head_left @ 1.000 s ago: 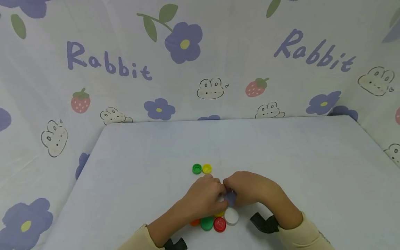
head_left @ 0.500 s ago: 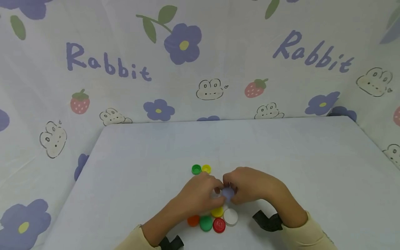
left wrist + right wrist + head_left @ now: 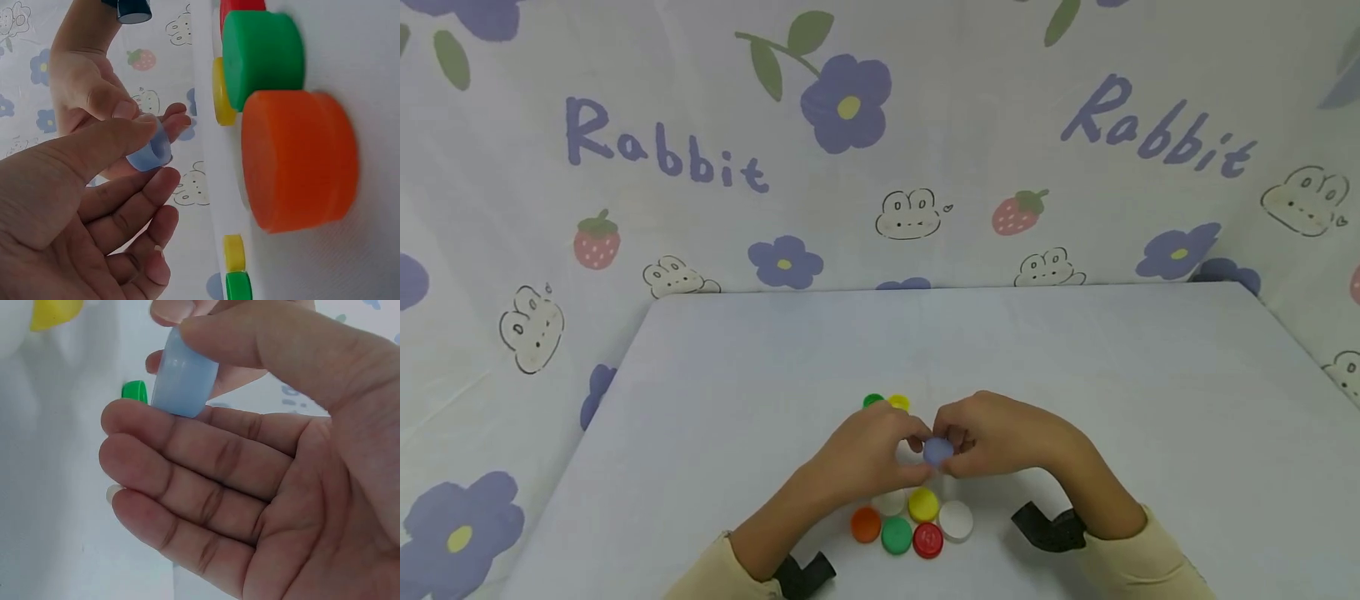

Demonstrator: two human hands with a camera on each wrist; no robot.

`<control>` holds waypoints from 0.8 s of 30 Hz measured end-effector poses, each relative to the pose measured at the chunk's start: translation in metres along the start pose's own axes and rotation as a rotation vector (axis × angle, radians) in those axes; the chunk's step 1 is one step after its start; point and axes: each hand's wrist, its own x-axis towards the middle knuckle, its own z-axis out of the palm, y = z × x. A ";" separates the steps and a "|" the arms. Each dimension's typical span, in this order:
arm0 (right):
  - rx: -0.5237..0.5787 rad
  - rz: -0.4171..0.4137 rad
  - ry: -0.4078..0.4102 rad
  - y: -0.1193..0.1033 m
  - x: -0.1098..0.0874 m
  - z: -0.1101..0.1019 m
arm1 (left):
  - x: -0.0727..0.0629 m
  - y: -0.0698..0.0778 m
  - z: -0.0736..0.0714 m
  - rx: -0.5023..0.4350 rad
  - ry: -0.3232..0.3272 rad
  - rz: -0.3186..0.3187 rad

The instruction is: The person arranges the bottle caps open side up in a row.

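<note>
A translucent light-blue bottle cap [image 3: 937, 452] is held between both hands above the table. My left hand [image 3: 868, 458] pinches it, the thumb lying on its side in the left wrist view and the fingers below. From the other side my right hand [image 3: 1011, 437] grips the same cap [image 3: 185, 378] between thumb and fingers. Closer to the person lie an orange cap [image 3: 866, 524], a green cap [image 3: 897, 536], a red cap [image 3: 928, 540], a yellow cap [image 3: 923, 505] and a white cap [image 3: 956, 521]. Another white cap [image 3: 890, 503] is partly covered by the left hand.
Behind the left hand, a smaller green cap [image 3: 873, 400] and a yellow cap [image 3: 898, 402] sit side by side, partly hidden. The white table [image 3: 760, 358] ends at a printed cloth backdrop [image 3: 955, 100]. Black wrist mounts [image 3: 1049, 528] hang below both wrists.
Both hands have shifted slightly away from the person, carrying the blue cap a little left. More of the nearer caps now shows, while the small green and yellow caps are more covered.
</note>
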 end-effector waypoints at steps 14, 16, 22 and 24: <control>0.065 0.024 0.077 0.006 0.002 -0.003 | -0.003 0.000 -0.010 -0.031 0.055 -0.021; 0.083 0.018 0.085 0.005 0.002 -0.004 | -0.003 -0.001 -0.010 -0.032 0.070 -0.014; 0.118 0.005 0.148 0.004 0.002 -0.004 | -0.003 -0.001 -0.011 -0.055 0.122 -0.005; 0.128 0.010 0.170 0.003 0.002 -0.004 | -0.004 -0.001 -0.010 -0.059 0.142 -0.004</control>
